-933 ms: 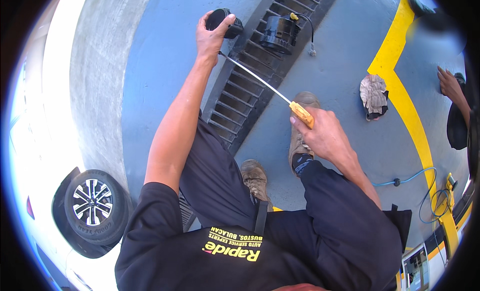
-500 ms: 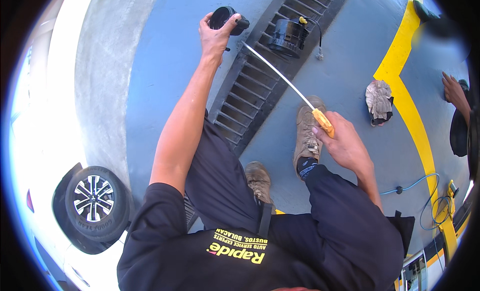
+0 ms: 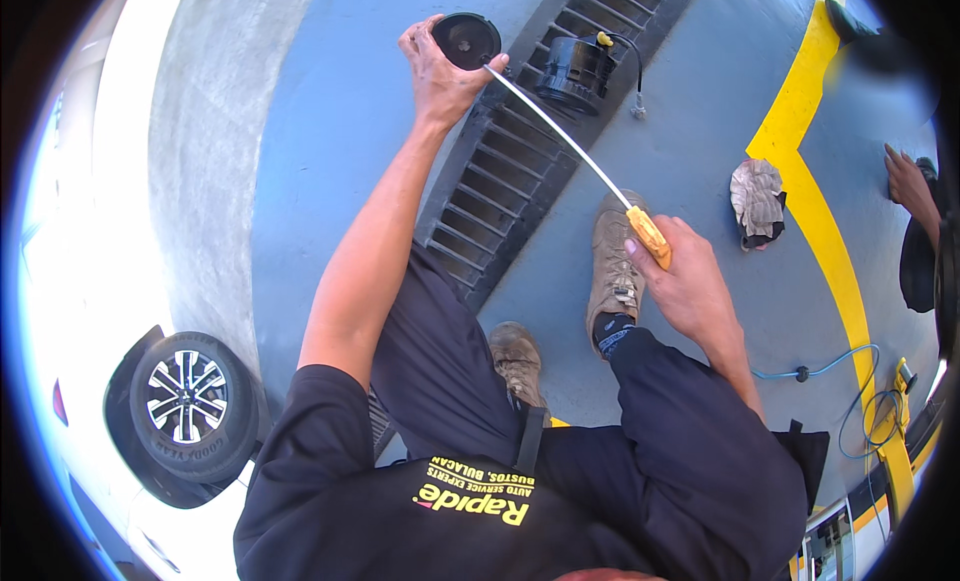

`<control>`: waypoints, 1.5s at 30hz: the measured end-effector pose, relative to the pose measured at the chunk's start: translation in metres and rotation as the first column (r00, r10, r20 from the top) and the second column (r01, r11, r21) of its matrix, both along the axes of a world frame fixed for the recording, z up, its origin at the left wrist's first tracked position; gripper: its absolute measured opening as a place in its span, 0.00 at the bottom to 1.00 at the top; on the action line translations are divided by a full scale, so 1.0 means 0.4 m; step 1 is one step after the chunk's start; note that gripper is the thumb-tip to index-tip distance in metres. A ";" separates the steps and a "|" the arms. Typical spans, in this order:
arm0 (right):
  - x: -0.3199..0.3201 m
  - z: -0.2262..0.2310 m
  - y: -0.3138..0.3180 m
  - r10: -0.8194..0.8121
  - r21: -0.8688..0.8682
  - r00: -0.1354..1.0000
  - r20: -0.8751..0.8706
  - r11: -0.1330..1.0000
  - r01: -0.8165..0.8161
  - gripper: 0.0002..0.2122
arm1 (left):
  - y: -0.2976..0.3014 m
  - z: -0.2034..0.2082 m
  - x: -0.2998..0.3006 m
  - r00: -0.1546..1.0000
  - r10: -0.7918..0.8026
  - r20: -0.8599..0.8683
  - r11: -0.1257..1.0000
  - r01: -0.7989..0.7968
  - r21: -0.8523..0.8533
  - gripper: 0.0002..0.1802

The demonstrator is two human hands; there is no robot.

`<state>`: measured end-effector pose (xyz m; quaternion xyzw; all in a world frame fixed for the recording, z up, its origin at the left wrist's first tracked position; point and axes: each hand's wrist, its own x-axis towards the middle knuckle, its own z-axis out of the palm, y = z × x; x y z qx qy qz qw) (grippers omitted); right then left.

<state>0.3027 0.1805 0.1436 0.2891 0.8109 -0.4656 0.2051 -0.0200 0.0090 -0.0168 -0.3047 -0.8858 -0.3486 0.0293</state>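
Out ahead, my left hand (image 3: 438,89) is wrapped round a black, round, hollow part (image 3: 467,41), its open side turned up toward me. In my right hand (image 3: 690,286) is a long screwdriver (image 3: 565,138) with a yellow handle and a thin bright shaft. Its tip lies at the part's near rim, beside my left thumb; whether it touches the part I cannot tell. Just right of the left hand, a black cylindrical canister (image 3: 570,76) rests on the drain grate, with a yellow fitting and a black cable ending in a plug.
A metal drain grate (image 3: 500,171) crosses the blue-grey floor diagonally. To the right lie a crumpled cloth (image 3: 758,203), a yellow floor line (image 3: 820,201) and a blue hose (image 3: 830,361). Another person's hand (image 3: 910,186) shows at the right edge. A white car's wheel (image 3: 188,401) stands lower left.
The left hand has turned the black part so its open side faces up more, and has shifted slightly right. The screwdriver's tip has moved up to the part's rim.
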 end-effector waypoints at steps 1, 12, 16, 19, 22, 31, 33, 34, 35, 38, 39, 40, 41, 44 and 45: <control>-0.003 -0.003 -0.009 -0.006 -0.006 1.000 0.007 1.000 0.006 0.15 | 0.003 -0.003 0.000 1.000 -0.007 -0.001 1.000 0.007 -0.013 0.58; -0.044 0.013 0.007 0.065 0.003 0.992 0.112 0.998 -0.066 0.16 | -0.014 -0.059 -0.032 0.998 0.016 -0.053 0.997 -0.019 -0.073 0.60; -0.046 -0.010 -0.001 0.091 -0.059 0.991 0.100 0.995 -0.086 0.16 | -0.059 -0.104 -0.056 0.957 0.242 0.160 0.961 -0.214 -0.175 0.58; -0.031 -0.026 0.013 0.047 -0.068 0.995 0.088 0.997 -0.041 0.16 | -0.039 -0.083 -0.065 0.812 0.313 0.492 0.940 -0.339 -0.037 0.53; -0.034 -0.012 0.015 0.088 -0.138 0.989 0.117 0.988 -0.071 0.17 | -0.077 -0.106 -0.113 0.551 0.145 0.822 0.884 -0.446 0.143 0.45; -0.054 -0.003 -0.021 0.151 -0.158 0.977 0.150 0.979 -0.127 0.16 | -0.058 -0.074 -0.099 0.250 0.012 0.968 0.669 -0.721 0.178 0.34; -0.054 -0.011 -0.026 0.164 -0.129 0.982 0.096 0.980 -0.152 0.16 | -0.086 -0.073 -0.117 0.244 -0.020 0.970 0.671 -0.716 0.194 0.35; -0.049 -0.020 -0.030 0.165 -0.117 0.985 0.045 0.980 -0.159 0.17 | -0.099 -0.076 -0.124 0.240 -0.037 0.970 0.670 -0.714 0.202 0.35; -0.044 -0.028 -0.031 0.166 -0.105 0.986 -0.006 0.981 -0.166 0.17 | -0.111 -0.079 -0.133 0.303 -0.016 0.953 0.627 -0.740 0.245 0.35; -0.037 -0.044 -0.015 0.084 -0.037 0.991 0.100 0.996 -0.080 0.18 | -0.107 -0.051 -0.155 0.442 0.075 0.894 0.507 -0.789 0.347 0.35; -0.031 -0.059 -0.009 0.114 -0.085 0.983 0.143 0.991 -0.102 0.17 | -0.115 -0.040 -0.172 0.467 0.119 0.876 0.474 -0.802 0.363 0.35; -0.027 -0.081 -0.001 0.145 -0.133 0.972 0.184 0.984 -0.122 0.17 | -0.126 -0.030 -0.186 0.490 0.164 0.856 0.441 -0.813 0.380 0.35; -0.027 -0.098 0.001 0.178 -0.182 0.958 0.223 0.974 -0.138 0.16 | -0.135 -0.020 -0.198 0.457 0.147 0.877 0.407 -0.836 0.368 0.32; -0.041 -0.120 -0.012 -0.060 -0.064 0.980 0.187 0.995 0.074 0.17 | -0.153 -0.020 -0.195 0.392 0.042 0.919 0.339 -0.871 0.356 0.30; -0.041 -0.125 -0.013 -0.002 -0.091 0.981 0.192 0.996 0.020 0.17 | -0.157 -0.023 -0.191 0.359 0.020 0.933 0.335 -0.882 0.332 0.29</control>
